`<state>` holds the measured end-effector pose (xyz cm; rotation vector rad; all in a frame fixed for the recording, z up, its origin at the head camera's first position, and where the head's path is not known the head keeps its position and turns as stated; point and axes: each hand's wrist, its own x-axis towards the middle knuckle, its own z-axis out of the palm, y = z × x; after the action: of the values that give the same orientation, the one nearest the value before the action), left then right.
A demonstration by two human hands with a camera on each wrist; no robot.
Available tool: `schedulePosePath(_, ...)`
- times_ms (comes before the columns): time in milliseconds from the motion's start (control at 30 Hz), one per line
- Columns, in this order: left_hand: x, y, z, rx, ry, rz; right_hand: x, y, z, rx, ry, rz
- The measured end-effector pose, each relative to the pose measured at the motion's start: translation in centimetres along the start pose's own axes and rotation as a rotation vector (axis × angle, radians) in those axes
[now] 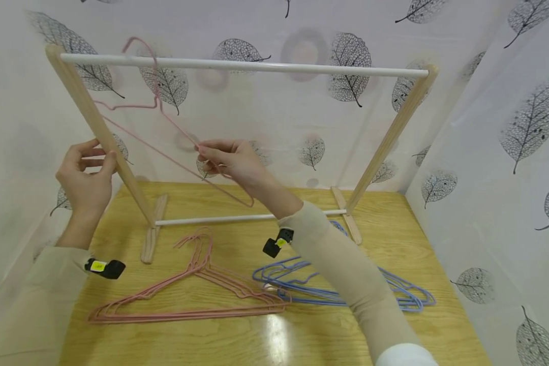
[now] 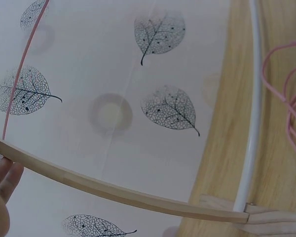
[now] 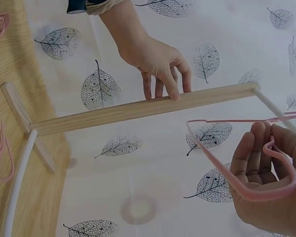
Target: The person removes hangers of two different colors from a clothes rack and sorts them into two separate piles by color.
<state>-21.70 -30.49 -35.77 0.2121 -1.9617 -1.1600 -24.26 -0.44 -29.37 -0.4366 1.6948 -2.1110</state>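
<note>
My left hand (image 1: 89, 173) grips the left wooden post (image 1: 84, 101) of a small clothes rack, thumb in front and fingertips at the post's edge. A pink clothes hanger (image 1: 156, 91) is pinched by my right hand (image 1: 240, 165) along its right shoulder. The hanger hangs tilted, its right corner low, and its left end passes behind the post. Its hook rises above the white top rail (image 1: 274, 66), with the neck crossing the rail near the left end. In the right wrist view, the hanger's rounded corner (image 3: 261, 196) lies across my right palm.
On the wooden table (image 1: 238, 345) lie several pink hangers (image 1: 187, 315), stacked at the left. Several blue hangers (image 1: 311, 297) lie at the right, partly under my right forearm. A white lower bar (image 1: 219, 219) joins the rack's wooden feet (image 1: 151, 239). Leaf-patterned cloth (image 1: 480, 152) surrounds the table.
</note>
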Motion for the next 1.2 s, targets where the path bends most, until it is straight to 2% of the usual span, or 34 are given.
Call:
schedulePosePath(300,-0.1,0.1,0.0,0.001,0.001,0.004,-2.9,-0.2,-2.3,0.001,-0.006,-0.060)
schedulePosePath(500,-0.1,0.1,0.1,0.004,0.002,-0.003,-5.4,-0.2,-3.7,0.034,0.016,-0.037)
schedulePosePath(700,-0.1,0.1,0.1,0.018,0.005,-0.013,-8.3,0.2,-5.1,-0.009,-0.001,-0.018)
schedulePosePath(833,-0.1,0.1,0.0,0.035,0.005,-0.011,-9.9,0.9,-6.0,-0.065,-0.009,0.005)
schedulePosePath(1000,-0.1,0.2,0.0,0.034,0.001,-0.002,-11.5,2.2,-7.1,-0.155,0.017,0.073)
schedulePosePath(1200,0.0,0.2,0.1,0.059,0.000,-0.009,-12.7,4.7,-7.6,-0.152,-0.003,0.142)
